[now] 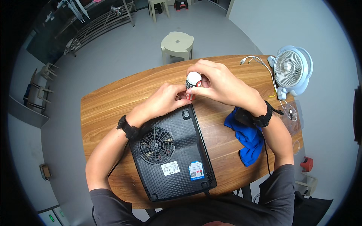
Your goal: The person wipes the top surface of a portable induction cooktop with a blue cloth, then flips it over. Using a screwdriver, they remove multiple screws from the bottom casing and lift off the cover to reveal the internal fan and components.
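Both my hands meet above the far part of the table, around a small bottle [194, 78] with a white cap and a red, white and black patterned body. My left hand [166, 98] pinches its lower part between thumb and fingers. Higher up, the thumb and fingers of my right hand [215, 81] close around the bottle near the cap. Just nearer to me, a black induction cooker [177, 150] lies upside down, showing its round fan grille, feet and two stickers. My left forearm passes over its left edge.
A crumpled blue cloth [249, 143] lies on the wooden table [113, 101] under my right forearm. At the far right stand a light blue fan [292, 71], white cables [260, 59] and a clear plastic piece [296, 115]. A pale stool [177, 43] stands beyond the table.
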